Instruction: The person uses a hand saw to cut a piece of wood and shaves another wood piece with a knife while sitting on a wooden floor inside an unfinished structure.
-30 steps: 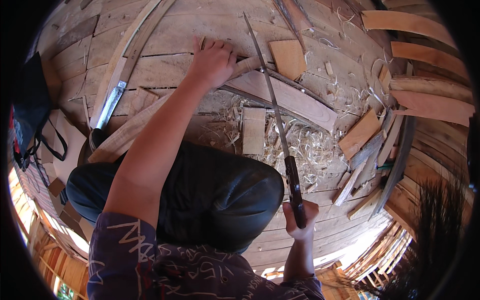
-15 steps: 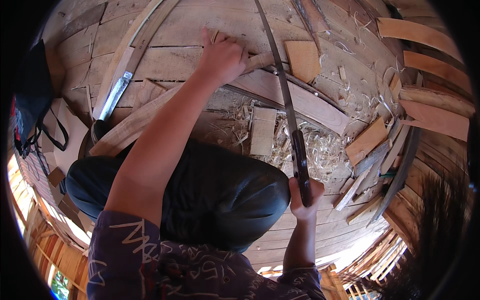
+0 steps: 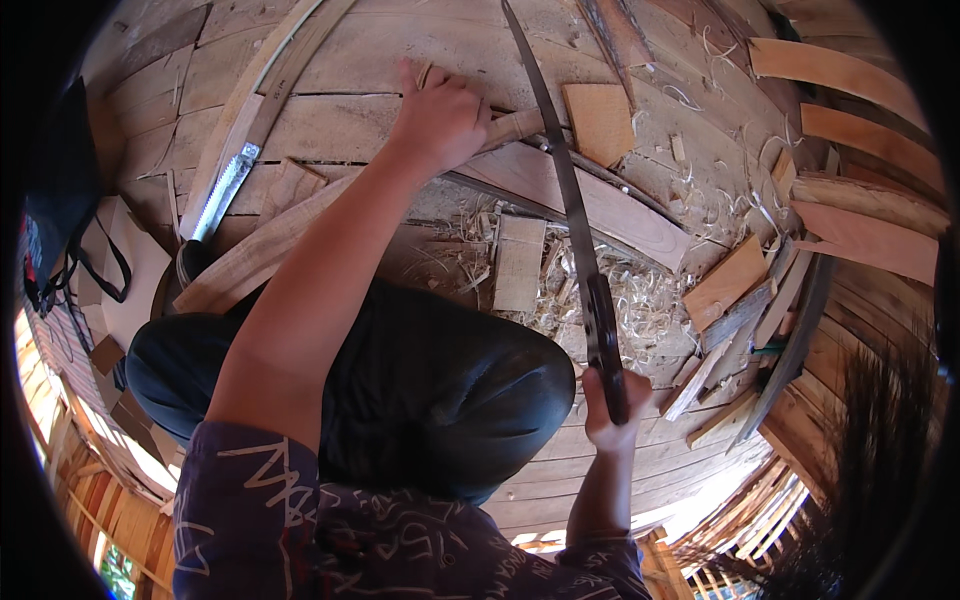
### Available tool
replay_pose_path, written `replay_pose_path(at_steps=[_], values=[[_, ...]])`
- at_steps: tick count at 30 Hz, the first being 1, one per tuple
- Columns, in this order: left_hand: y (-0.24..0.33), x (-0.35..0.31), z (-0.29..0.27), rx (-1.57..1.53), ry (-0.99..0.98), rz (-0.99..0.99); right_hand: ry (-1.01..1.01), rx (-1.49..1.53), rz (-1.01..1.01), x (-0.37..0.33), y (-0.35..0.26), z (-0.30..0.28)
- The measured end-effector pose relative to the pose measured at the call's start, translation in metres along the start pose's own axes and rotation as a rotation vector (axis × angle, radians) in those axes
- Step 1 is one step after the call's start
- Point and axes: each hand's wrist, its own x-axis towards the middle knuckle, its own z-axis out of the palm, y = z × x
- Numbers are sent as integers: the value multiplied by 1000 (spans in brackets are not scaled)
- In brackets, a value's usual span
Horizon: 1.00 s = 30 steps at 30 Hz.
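In my right hand [image 3: 613, 407] is the dark handle of a handsaw [image 3: 570, 195], with its long thin blade pointing away from me. The blade crosses the right end of a short wooden piece [image 3: 515, 127]. My left hand [image 3: 443, 122] is closed over this piece and presses it down, the forefinger reaching forward; part of the piece is hidden under the palm. Below it lies a pale plank [image 3: 590, 203] at a slant. Next to my left forearm is a longer curved-looking board [image 3: 262, 247].
A second saw [image 3: 225, 192] with a bright toothed blade rests at the left by long boards. Curly shavings [image 3: 610, 300] and a small block [image 3: 520, 262] lie before my right knee. Offcuts [image 3: 725, 280] are piled at the right; a cardboard box [image 3: 125, 265] stands at the left.
The handsaw has been drawn slightly back toward me by my right hand. My left hand stays on the wooden piece. The whole view has shifted a little.
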Motion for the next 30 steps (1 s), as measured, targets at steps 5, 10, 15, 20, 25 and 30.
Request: replay_pose_path(at_steps=[5, 10, 15, 20, 25, 30], values=[[10, 4, 7, 38, 57, 37, 46, -112, -22, -46, 0, -28], [-3, 4, 4, 21, 18, 12, 2, 119, 18, 52, -15, 21], [6, 8, -7, -11, 7, 3, 18, -19, -36, -36, 8, -28], [1, 4, 12, 25, 93, 30, 3, 35, 30, 1, -7, -6], [-4, 4, 0, 5, -1, -16, -6, 30, 47, 34, -24, 12], [9, 8, 6, 3, 106, 13, 44, -6, -176, -41, 11, -32]])
